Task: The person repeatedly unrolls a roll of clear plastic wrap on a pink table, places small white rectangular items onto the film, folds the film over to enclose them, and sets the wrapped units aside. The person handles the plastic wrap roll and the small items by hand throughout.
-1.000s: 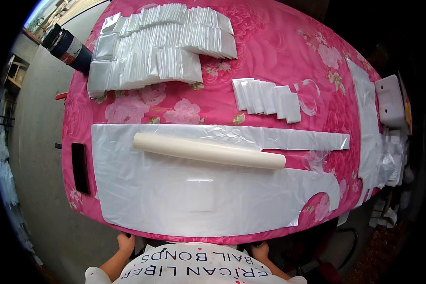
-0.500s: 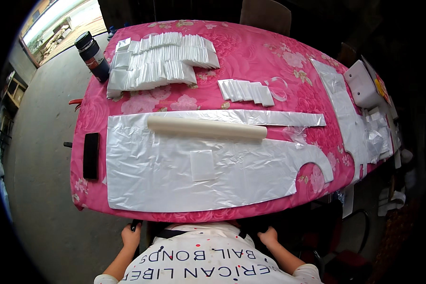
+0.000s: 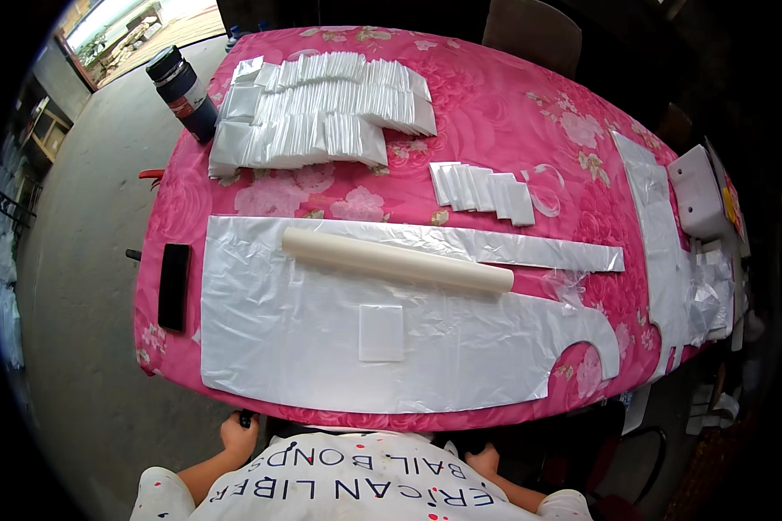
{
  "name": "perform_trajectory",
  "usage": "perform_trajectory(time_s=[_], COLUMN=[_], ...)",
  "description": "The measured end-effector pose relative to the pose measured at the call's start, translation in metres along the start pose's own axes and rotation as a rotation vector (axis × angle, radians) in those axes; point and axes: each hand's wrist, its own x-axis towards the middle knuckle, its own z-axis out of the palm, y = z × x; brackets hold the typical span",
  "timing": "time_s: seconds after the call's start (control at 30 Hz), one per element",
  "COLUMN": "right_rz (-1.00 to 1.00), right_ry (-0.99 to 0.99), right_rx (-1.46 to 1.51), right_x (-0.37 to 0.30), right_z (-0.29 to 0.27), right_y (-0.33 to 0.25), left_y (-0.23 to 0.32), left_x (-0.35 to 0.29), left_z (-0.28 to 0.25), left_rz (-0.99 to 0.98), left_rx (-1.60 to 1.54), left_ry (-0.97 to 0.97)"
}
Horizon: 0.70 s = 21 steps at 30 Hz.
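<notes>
My left hand (image 3: 240, 436) is low beside the near table edge, closed round a small black thing whose kind I cannot make out. On the other side of my body, my right hand (image 3: 482, 460) is also down below the edge, its fingers curled against something dark. Spread flat in front of me is a white plastic apron (image 3: 278, 347), layered and shiny. Across it lies a cream roller tube (image 3: 391, 259), at a slight slant. A small folded white plastic square (image 3: 381, 333) rests on the apron, nearer to me.
Rows of folded white packets (image 3: 321, 108) cover the far left of the pink floral tablecloth (image 3: 469, 78). A smaller fanned row of packets (image 3: 482, 193) lies mid-table. A black phone (image 3: 174, 286), a dark flask (image 3: 182, 94), another plastic sheet (image 3: 656, 226) and a white container (image 3: 697, 193) are around.
My view has shifted, so the table and its things appear turned slightly and mostly lower and further right. Both hands stay below the near table edge.
</notes>
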Motion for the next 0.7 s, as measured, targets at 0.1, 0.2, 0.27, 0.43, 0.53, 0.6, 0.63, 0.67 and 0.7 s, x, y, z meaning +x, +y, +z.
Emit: perform_trajectory(time_s=[0.1,0.2,0.27,0.43,0.53,0.6,0.63,0.67,0.7], right_rz=[0.036,0.016,0.014,-0.032,-0.006,0.007,0.005,0.003,0.001], right_ry=[-0.067,-0.018,-0.028,0.006,-0.013,-0.022,-0.019,-0.016,-0.014], right_rx=[0.037,0.051,0.042,0.071,0.046,0.084,0.071,0.057,0.043], right_x=[-0.002,-0.002,-0.004,0.005,0.007,0.006,0.006,0.006,0.007], right_z=[-0.005,-0.005,-0.011,-0.007,-0.005,-0.006,-0.004,-0.002,-0.002], right_y=[-0.007,-0.007,-0.008,-0.009,-0.005,-0.005,-0.004,-0.002,-0.002], left_y=[0.005,0.003,0.011,0.011,0.003,0.000,-0.003,-0.005,-0.006], left_x=[-0.001,0.000,-0.002,0.003,0.004,0.006,0.005,0.004,0.008], left_z=[-0.005,-0.003,-0.004,-0.003,0.002,0.002,0.003,0.003,0.005], left_rz=[0.044,-0.050,-0.034,0.009,0.015,0.013,0.004,-0.005,-0.011], left_rx=[0.005,-0.045,-0.052,-0.049,-0.062,-0.075,-0.081,-0.087,-0.116], left_ry=[0.058,-0.007,0.003,0.023,0.024,0.014,-0.002,-0.018,-0.039])
